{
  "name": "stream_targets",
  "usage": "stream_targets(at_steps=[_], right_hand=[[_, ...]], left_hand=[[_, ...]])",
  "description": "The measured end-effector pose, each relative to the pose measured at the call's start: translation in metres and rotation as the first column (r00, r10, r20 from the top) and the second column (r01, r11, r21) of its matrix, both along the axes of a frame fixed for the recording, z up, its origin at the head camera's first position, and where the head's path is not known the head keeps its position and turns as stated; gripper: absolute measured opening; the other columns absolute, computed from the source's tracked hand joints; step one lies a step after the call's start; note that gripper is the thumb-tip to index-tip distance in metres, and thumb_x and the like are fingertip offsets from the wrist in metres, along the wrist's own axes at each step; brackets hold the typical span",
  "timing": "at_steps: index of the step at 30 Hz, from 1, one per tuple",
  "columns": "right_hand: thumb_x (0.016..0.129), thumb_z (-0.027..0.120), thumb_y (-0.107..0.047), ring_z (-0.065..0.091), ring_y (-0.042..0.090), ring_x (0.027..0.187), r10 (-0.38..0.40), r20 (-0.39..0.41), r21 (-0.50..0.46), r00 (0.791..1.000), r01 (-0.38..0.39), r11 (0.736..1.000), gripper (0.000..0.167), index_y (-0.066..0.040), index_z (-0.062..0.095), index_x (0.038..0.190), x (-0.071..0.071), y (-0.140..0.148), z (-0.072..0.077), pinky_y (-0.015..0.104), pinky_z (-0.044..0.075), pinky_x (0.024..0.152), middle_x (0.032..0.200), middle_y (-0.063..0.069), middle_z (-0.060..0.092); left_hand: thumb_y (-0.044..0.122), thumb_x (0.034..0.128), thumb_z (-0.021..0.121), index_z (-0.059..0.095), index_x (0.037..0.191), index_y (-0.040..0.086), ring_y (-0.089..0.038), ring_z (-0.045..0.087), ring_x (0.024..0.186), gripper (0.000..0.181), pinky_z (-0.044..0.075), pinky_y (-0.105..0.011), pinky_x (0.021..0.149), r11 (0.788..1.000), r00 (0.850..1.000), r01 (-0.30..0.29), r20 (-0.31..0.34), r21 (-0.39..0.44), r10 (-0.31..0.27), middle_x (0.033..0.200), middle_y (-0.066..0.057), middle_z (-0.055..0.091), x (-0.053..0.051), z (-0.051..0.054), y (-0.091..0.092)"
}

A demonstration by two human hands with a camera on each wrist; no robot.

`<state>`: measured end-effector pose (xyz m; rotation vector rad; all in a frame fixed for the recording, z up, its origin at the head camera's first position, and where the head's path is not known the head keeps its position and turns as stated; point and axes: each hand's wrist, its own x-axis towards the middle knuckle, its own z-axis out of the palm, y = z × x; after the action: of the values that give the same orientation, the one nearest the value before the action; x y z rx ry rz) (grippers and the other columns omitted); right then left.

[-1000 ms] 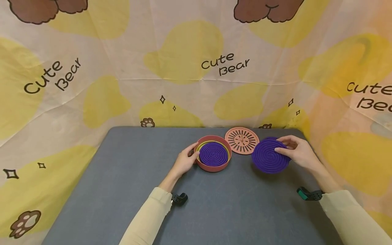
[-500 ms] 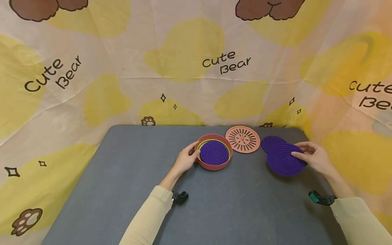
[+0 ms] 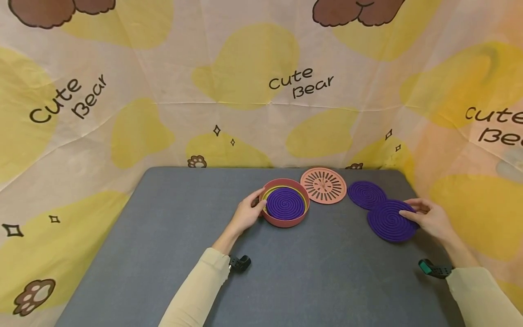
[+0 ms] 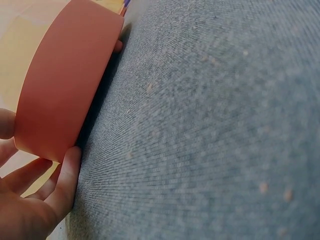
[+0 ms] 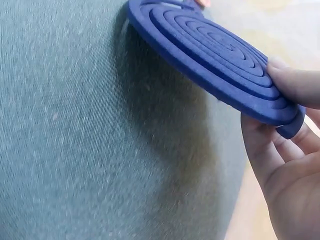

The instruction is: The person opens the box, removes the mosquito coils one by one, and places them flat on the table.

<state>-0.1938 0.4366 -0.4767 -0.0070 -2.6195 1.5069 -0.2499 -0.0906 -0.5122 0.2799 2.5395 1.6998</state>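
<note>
My right hand (image 3: 435,221) pinches a purple mosquito coil (image 3: 390,222) at its right edge, thumb on top and fingers beneath. In the right wrist view this coil (image 5: 200,55) is tilted and its near part is raised over the table. A second purple coil (image 3: 365,193) lies flat just behind it. My left hand (image 3: 245,214) holds the left side of a round reddish-pink mosquito coil box (image 3: 285,224), thumb and fingers at its wall. Inside the box lies another purple coil (image 3: 284,204), with a yellow ring showing around it. The left wrist view shows the box's outer wall (image 4: 65,75).
Between the box and the loose coils lies a round pink slotted lid (image 3: 323,185), close to the box's rim. All stand on a grey cloth-covered table (image 3: 184,227). A printed fabric backdrop (image 3: 249,68) rises at the table's back edge and right side.
My right hand has carried its coil rightward, toward me and lower, uncovering the second coil on the table. My left hand stays at the box.
</note>
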Motion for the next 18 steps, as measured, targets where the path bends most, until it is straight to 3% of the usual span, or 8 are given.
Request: stream_targets(at_steps=[7,11,15,18], right_hand=[[0.091,0.078,-0.014,0.056,-0.001,0.071,-0.027,0.029,0.056,0.999,0.025,0.998,0.016,-0.016,0.070,0.104,-0.001,0.011,-0.011,0.019,0.044,0.060,0.081,-0.023,0.066],[0.091,0.078,-0.015,0.054,0.000,0.072,-0.047,0.027,0.126,0.999,0.043,0.991,0.027,0.000,0.067,0.110,-0.002,0.013,-0.016,0.019,0.044,0.060,0.081,-0.021,0.064],[0.092,0.077,-0.017,0.050,-0.001,0.072,-0.064,0.029,0.236,0.998,0.056,0.970,0.045,0.015,0.060,0.118,-0.003,0.014,-0.018,0.020,0.043,0.060,0.086,-0.004,0.067],[0.092,0.077,-0.018,0.050,-0.001,0.074,-0.065,0.029,0.315,0.997,0.052,0.948,0.046,0.016,0.062,0.118,-0.005,0.014,-0.020,0.019,0.043,0.060,0.093,0.016,0.069]], left_hand=[[0.026,0.1051,0.059,0.049,0.153,0.022,-0.023,0.059,0.116,0.049,0.052,-0.037,0.084,1.000,1.000,-0.001,-0.001,-0.015,0.001,0.151,-0.006,0.052,0.000,0.000,0.000],[0.026,0.1050,0.059,0.050,0.153,0.022,-0.024,0.059,0.117,0.049,0.052,-0.038,0.086,1.000,1.000,0.000,-0.003,-0.014,0.000,0.151,-0.006,0.051,0.000,0.000,-0.001],[0.026,0.1052,0.059,0.050,0.153,0.022,-0.024,0.059,0.117,0.048,0.053,-0.038,0.085,1.000,1.000,0.001,-0.002,-0.012,-0.001,0.151,-0.006,0.052,0.000,0.000,-0.001],[0.026,0.1052,0.059,0.050,0.153,0.022,-0.024,0.058,0.119,0.049,0.052,-0.039,0.087,1.000,1.000,0.002,-0.001,-0.011,-0.002,0.151,-0.006,0.051,0.000,0.000,-0.002]])
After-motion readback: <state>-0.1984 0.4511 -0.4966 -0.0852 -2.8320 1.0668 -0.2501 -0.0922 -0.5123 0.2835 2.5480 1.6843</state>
